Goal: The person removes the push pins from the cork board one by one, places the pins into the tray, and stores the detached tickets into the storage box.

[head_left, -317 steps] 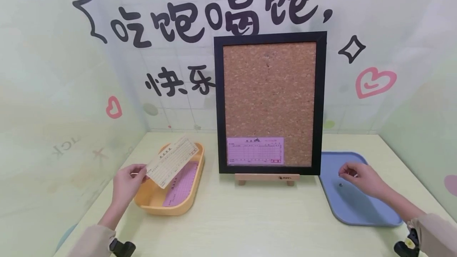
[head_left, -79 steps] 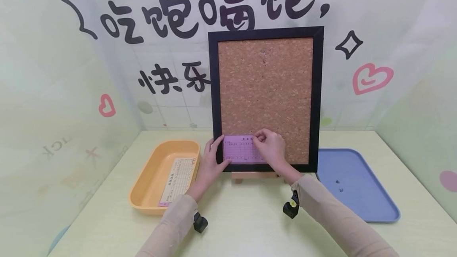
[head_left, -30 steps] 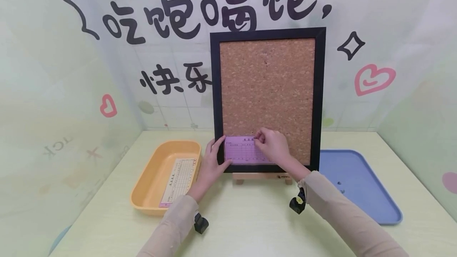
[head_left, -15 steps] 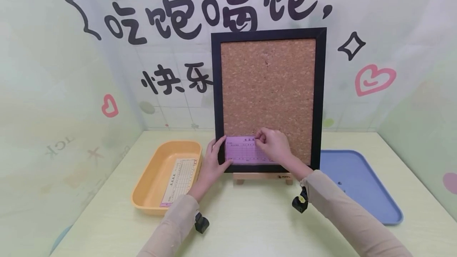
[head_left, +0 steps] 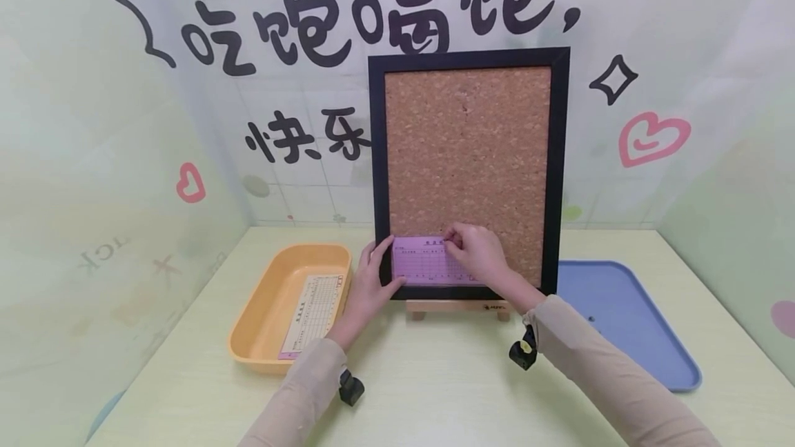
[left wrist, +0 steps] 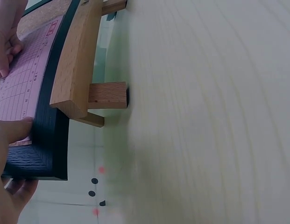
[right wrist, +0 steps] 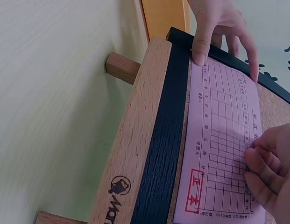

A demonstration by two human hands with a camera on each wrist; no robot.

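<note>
A purple printed slip [head_left: 417,261] lies flat on the lower left of the cork board [head_left: 468,157], which stands in a black frame [head_left: 376,157]. My left hand [head_left: 370,278] grips the frame's lower left side, thumb on the slip's lower corner and index fingertip at its upper corner; the other fingers reach behind the frame in the left wrist view. At the slip's top edge, my right hand [head_left: 478,252] pinches with thumb and curled fingers at the spot where a small pin showed earlier; the fingertips mostly hide the pin.
A wooden easel [head_left: 459,306] carries the frame. Left of it, an orange tray [head_left: 248,323] contains a cream slip [head_left: 313,312] over a purple one. Small dark pins [head_left: 591,319] lie on a blue tray [head_left: 633,309] at right. A printed wall stands behind.
Earlier, my left hand held the cream slip over the orange tray and my right hovered over the blue tray. That slip now lies in the tray; both hands are at the board, nearly still lately.
</note>
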